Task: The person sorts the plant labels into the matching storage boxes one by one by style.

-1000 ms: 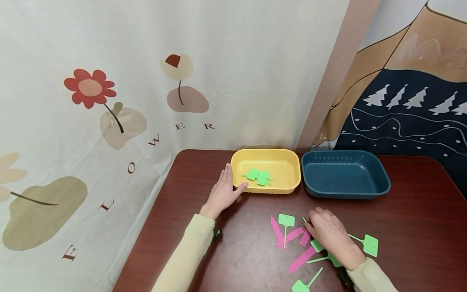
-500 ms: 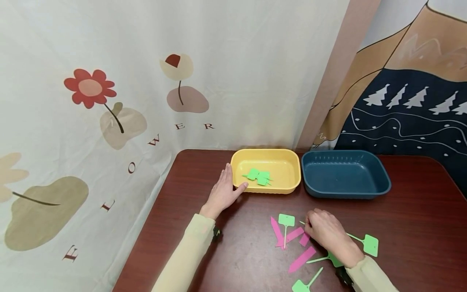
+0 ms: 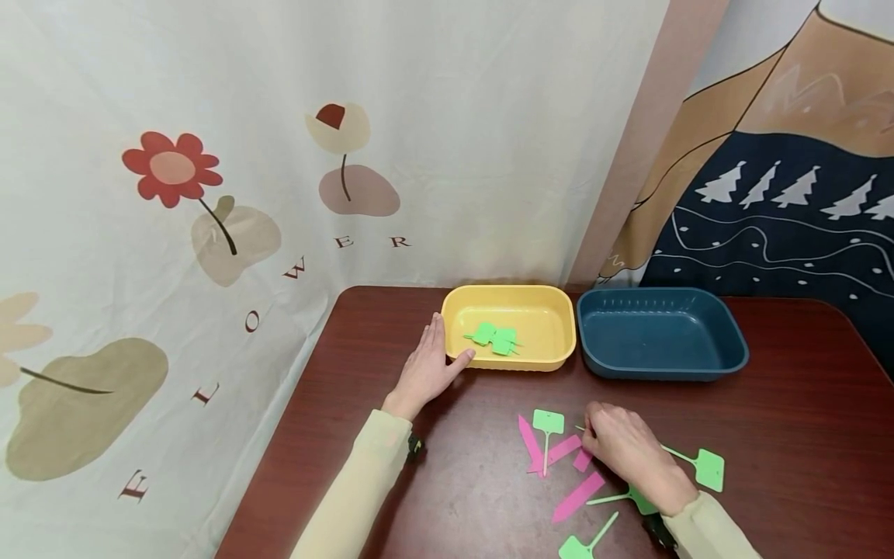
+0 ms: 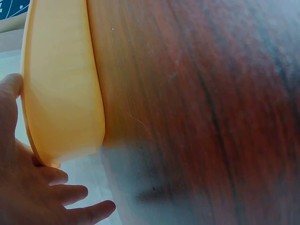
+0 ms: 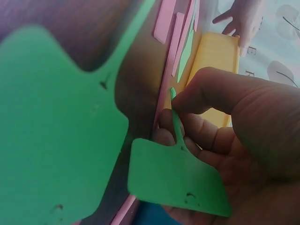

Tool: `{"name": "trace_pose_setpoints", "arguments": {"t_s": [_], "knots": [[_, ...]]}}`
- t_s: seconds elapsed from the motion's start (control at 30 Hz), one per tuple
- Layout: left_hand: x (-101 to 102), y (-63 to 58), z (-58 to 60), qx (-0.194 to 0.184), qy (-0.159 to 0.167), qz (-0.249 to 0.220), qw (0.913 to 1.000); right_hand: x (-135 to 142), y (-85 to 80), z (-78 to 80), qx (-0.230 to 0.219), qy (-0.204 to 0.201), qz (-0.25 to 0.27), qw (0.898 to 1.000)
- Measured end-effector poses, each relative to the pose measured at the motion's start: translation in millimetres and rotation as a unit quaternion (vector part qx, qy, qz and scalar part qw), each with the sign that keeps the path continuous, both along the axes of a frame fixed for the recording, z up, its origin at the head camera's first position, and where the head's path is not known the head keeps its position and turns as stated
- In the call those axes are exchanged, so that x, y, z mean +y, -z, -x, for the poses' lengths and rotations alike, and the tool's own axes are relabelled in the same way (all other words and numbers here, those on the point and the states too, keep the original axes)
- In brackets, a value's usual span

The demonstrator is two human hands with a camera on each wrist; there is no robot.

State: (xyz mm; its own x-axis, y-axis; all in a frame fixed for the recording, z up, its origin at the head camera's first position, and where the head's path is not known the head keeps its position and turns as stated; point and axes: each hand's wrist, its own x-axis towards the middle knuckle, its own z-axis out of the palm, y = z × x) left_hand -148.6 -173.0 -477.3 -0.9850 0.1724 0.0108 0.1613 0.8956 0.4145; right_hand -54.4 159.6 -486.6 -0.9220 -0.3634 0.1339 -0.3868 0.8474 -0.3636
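My left hand (image 3: 422, 374) rests with straight fingers against the left end of a yellow plastic tray (image 3: 541, 322), the thumb over its front rim. Inside that tray lie several green plant labels (image 3: 503, 339). Over the table my right hand (image 3: 628, 450) pinches the thin stem of a green T-shaped plant label (image 5: 178, 178) between thumb and fingers; its square head faces the palm in the right wrist view. Around this hand lie pink pointed plant labels (image 3: 578, 497) and more green ones, such as a green label (image 3: 549, 422) to its left. The hand partly hides one green label (image 3: 642, 501).
A dark blue tray (image 3: 663, 334) stands right of the yellow one, with nothing seen in it. Both sit near the back edge of the brown table (image 3: 447, 497). Printed curtains (image 3: 454, 155) hang behind. Another green label (image 3: 709, 470) lies right of my right hand.
A green label that lay under my right hand is now lifted from the pile, its head hidden from the head view. The right hand has shifted only slightly; the left hand is still.
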Motion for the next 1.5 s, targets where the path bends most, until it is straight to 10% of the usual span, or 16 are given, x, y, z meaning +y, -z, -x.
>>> {"name": "trace_pose_setpoints", "arguments": {"t_s": [0.53,0.93,1.5], "knots": [[0,0.5,0.5,0.003,0.002,0.000,1.0000,-4,-39.6,10.5,0.063,-0.023,0.069,0.995],[0,0.6,-0.9,0.001,-0.003,-0.012,0.9999,-43,-69.2,51.4,0.133,-0.071,0.109,0.983],[1,-1.3,-2.7,-0.005,-0.007,-0.019,0.9998,-106,-50.6,117.7,0.110,-0.113,0.077,0.985]]}}
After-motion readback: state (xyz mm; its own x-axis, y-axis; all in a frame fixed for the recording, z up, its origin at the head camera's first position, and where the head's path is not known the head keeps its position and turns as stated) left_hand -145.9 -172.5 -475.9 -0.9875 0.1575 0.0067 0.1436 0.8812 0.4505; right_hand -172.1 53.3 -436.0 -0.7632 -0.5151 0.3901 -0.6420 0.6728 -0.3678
